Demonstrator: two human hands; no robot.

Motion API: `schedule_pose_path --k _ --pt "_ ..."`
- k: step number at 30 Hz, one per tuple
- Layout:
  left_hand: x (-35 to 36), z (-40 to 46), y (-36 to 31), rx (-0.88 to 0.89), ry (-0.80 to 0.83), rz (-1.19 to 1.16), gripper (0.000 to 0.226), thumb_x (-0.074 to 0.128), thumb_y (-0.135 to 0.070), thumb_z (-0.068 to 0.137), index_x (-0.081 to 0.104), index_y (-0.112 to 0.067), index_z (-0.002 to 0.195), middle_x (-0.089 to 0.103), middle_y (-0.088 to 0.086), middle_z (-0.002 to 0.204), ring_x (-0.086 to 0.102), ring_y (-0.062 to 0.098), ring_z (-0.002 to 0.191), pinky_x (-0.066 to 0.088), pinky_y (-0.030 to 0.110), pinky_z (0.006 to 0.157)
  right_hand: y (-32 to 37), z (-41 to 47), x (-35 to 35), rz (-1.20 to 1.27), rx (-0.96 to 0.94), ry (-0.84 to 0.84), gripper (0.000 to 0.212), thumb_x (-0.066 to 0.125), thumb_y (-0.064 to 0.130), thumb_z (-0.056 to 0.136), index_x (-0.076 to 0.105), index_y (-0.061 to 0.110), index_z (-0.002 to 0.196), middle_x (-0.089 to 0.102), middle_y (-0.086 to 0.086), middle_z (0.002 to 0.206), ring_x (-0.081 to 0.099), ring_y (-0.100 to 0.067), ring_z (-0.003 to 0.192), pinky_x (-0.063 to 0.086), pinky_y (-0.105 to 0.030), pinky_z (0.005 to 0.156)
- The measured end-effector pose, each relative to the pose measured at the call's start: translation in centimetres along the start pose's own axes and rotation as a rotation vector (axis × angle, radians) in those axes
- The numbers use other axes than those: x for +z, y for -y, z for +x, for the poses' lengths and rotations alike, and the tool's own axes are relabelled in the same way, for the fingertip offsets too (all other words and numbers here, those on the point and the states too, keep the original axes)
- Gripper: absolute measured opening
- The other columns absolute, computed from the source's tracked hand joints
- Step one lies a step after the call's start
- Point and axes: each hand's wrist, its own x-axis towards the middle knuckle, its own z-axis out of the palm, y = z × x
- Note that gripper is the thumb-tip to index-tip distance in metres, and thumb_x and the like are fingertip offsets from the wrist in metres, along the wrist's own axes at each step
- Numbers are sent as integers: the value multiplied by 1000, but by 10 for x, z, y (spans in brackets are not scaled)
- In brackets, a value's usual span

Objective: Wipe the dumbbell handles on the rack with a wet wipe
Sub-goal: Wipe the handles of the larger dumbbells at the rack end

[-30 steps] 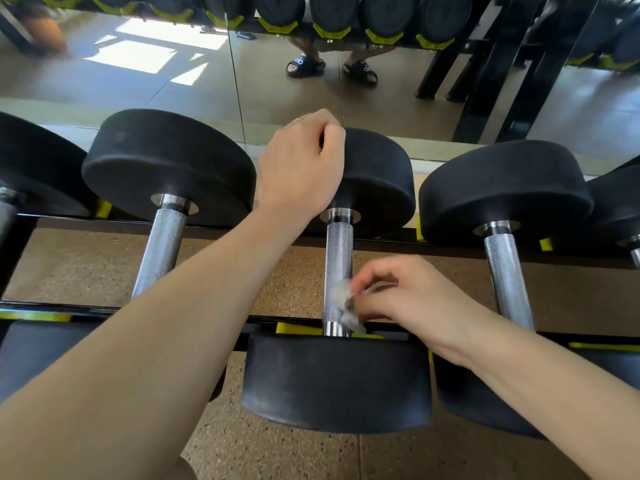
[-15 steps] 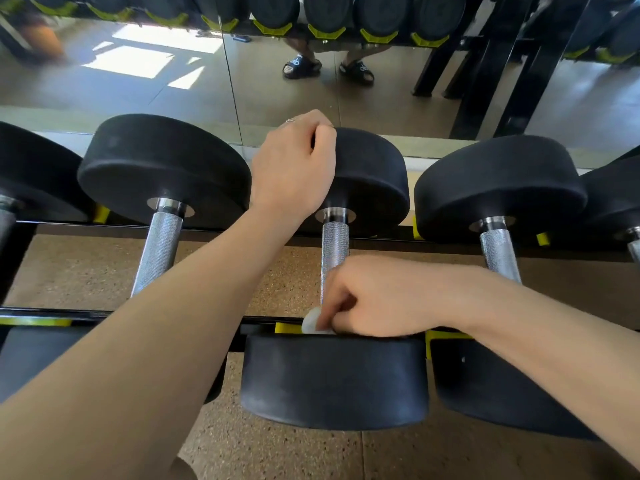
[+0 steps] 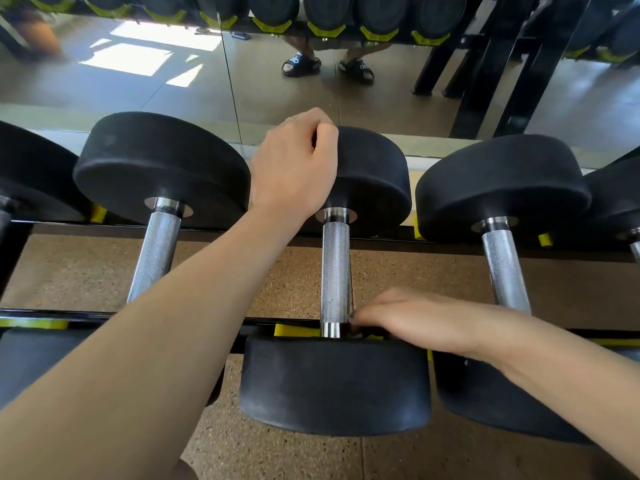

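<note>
Head view is showing the mirror (image 3: 138,81) standing behind the rack (image 3: 41,315), reflecting a floor, more dumbbells and two sandalled feet (image 3: 299,65). The rack's two black rails with yellow cradles are running across the frame, carrying a row of black dumbbells over a speckled floor (image 3: 277,455).

The middle dumbbell (image 3: 336,386) is lying across both rails, its near head hanging over the front rail and its far head (image 3: 374,181) sitting at the back rail. Just beside it, the left dumbbell (image 3: 162,168) and the right dumbbell (image 3: 502,181) are resting the same way, with further ones partly showing at both edges of the rack.

The left hand (image 3: 294,164) is reaching over the back rail and gripping the top rim of the middle dumbbell's far head, fingers curled over it and thumb against the near face.

The right hand (image 3: 412,318) is lying at the front rail, just right of the near end of the middle handle (image 3: 335,271), its fingers curled downward beside the chrome collar. What they are holding is hidden; the wipe is not visible, so whether the hand is grasping it cannot be told. The knurled handle is bare along its length.
</note>
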Motion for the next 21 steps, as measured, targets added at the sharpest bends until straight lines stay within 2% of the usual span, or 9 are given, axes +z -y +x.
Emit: schedule_pose_path --k 3,6,8,10,13,15,17,19,21 --pt "0 0 1 11 -8 -11 34 32 -30 100 64 -27 91 56 -14 76 54 2 77 33 20 61 0 -13 -5 20 -51 -29 42 51 53 91 76 20 94 74 0 97 67 -14 96 47 -41 96" --pt "1 1 1 21 -11 -5 34 32 -30 100 64 -27 90 56 -14 76 54 2 77 34 21 61 13 -31 -6 36 -154 -44 60 44 62 83 73 11 98 71 -13 103 66 -27 99 47 -56 96" --pt "1 1 1 20 -10 1 33 32 -30 100 63 -28 89 56 -14 76 54 3 77 33 22 61 25 -34 -2 -11 -224 -42 58 39 61 87 71 13 94 69 -16 99 65 -29 94 47 -58 91" --pt "1 2 2 23 -4 8 34 31 -30 100 63 -27 89 56 -13 76 54 3 78 35 22 62 37 -30 2 -81 -255 -30 55 37 57 95 65 10 87 66 -16 93 64 -29 89 48 -54 85" --pt "-1 3 2 35 37 17 34 31 -30 104 57 -27 82 55 -10 76 54 5 79 39 24 65 52 -15 8 -275 -251 -23 43 32 36 106 56 7 87 59 -19 85 58 -30 81 48 -42 72" --pt "-4 6 0 23 120 27 36 29 -30 107 48 -26 77 50 -7 74 50 7 75 35 23 64 62 -5 14 -422 -261 -39 35 31 24 107 48 13 78 48 -8 73 47 -19 66 40 -28 59" --pt "-12 9 -1 52 237 26 37 25 -32 110 47 -19 82 47 -4 78 47 8 77 35 28 70 67 2 19 -460 -221 -42 36 35 24 106 46 21 72 42 3 68 38 -10 58 35 -22 55" --pt "-29 9 0 135 364 90 36 24 -32 112 51 -17 95 50 -2 88 46 9 84 32 27 74 70 4 21 -333 -202 -23 36 38 32 103 52 17 73 43 2 65 41 -13 59 34 -28 52" --pt "-50 7 3 235 412 233 35 25 -35 112 57 -20 116 54 -5 102 49 9 92 32 17 68 68 8 21 -32 -191 -79 38 50 39 97 57 17 66 53 8 62 51 -12 64 39 -25 59"
